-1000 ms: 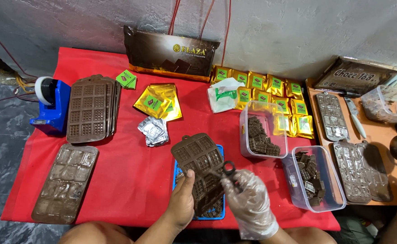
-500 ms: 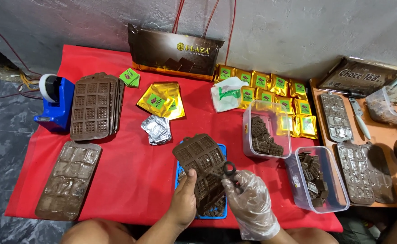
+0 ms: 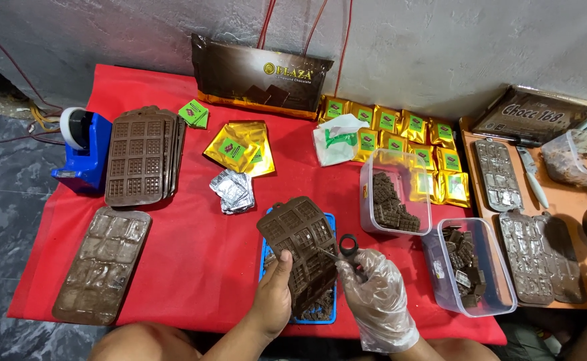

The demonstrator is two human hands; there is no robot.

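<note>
Brown and flexible, the chocolate mould (image 3: 298,244) sits tilted in the lower middle of the frame, its lower left edge pinched by the bare left hand (image 3: 273,299), thumb on top and fingers beneath. The right hand (image 3: 376,302), in a clear plastic glove, is closed round the black handles of a pair of scissors (image 3: 344,253) whose blades lie against the mould's face. Since half a second ago the grip and the mould have barely shifted; the view has only drifted slightly.

The mould shows a grid of rectangular cells and curls at its upper rim. It hangs just above a blue tray (image 3: 325,313) on the red cloth (image 3: 193,254).

To the right stand two clear plastic tubs (image 3: 395,195), both holding dark chocolate pieces. Small crumpled silver foil wrappers (image 3: 235,190) lie left of centre, gold pouches with green labels (image 3: 240,148) above them, and a block of the same gold packets (image 3: 407,144) fills the upper middle right. A wide dark brown package with a gold edge (image 3: 260,75) leans on the wall at top. A stack of brown moulds (image 3: 141,162) and a blue tape dispenser (image 3: 83,152) occupy the left.
</note>
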